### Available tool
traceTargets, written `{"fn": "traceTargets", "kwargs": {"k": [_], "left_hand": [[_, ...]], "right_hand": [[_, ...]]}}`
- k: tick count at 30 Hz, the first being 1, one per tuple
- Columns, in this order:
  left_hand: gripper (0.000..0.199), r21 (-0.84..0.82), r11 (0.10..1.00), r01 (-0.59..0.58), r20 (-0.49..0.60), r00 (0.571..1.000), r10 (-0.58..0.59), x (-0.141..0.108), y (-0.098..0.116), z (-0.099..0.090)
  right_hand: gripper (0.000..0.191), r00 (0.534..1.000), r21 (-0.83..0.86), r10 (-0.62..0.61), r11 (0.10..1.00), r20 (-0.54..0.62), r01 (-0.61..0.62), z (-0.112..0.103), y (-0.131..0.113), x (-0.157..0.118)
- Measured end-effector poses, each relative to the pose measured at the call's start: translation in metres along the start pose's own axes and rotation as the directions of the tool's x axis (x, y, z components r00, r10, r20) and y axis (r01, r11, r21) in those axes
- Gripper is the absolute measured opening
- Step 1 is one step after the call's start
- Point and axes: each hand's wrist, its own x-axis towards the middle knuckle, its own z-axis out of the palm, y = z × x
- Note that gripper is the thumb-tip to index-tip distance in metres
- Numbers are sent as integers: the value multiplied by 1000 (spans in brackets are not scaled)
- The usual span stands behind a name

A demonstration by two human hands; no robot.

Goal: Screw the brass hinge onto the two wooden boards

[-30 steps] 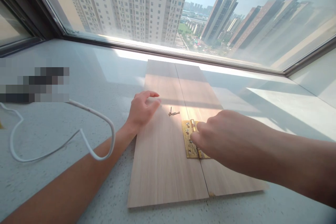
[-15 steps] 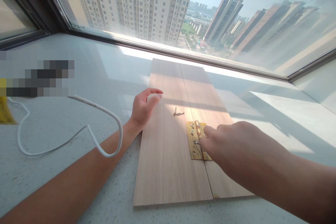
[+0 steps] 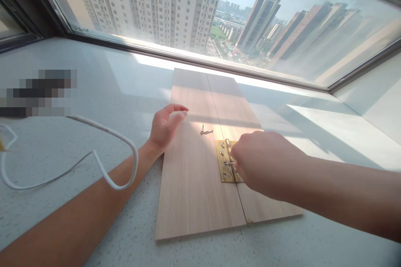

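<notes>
Two pale wooden boards lie side by side, the left board [image 3: 194,192] and the right board [image 3: 233,102], with a narrow seam between them. Across the seam sits a brass hinge [image 3: 224,173]; several screws stand in its left leaf. My right hand [image 3: 266,162] is closed over the hinge's right leaf, covering most of it. A thin metal piece shows by its fingertips, but what the fingers grip is hidden. My left hand [image 3: 164,127] rests at the left board's edge, fingers loosely curved, thumb apart, holding nothing. Loose screws [image 3: 206,132] lie on the left board.
The boards lie on a speckled pale sill [image 3: 125,233] beneath a large window with a dark frame [image 3: 175,56]. A white cable [image 3: 109,131] loops over my left forearm from a blurred dark object [image 3: 40,91] at the left.
The whole view has shifted, so the boards appear farther left and slightly higher. My right hand has turned over the hinge, its fingers now more curled. My left hand keeps its place.
</notes>
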Motion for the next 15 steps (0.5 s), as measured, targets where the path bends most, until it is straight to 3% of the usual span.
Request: {"fn": "traceTargets", "kwargs": {"k": [3,7,11,15], "left_hand": [[24,13,1000,0,6,1000,0,0,-1,0],[25,-4,1000,-3,21,1000,3,0,-1,-1],[24,-19,1000,1,30,1000,0,0,0,-1],[24,0,1000,13,39,999,-13,-1,0,0]], "right_hand": [[17,995,30,74,997,64,-76,-10,11,-1],[15,990,87,139,987,-10,-138,-18,41,-8],[17,983,112,177,979,-47,-171,-8,71,-13],[19,992,118,124,986,-24,-120,7,73,-12]]}}
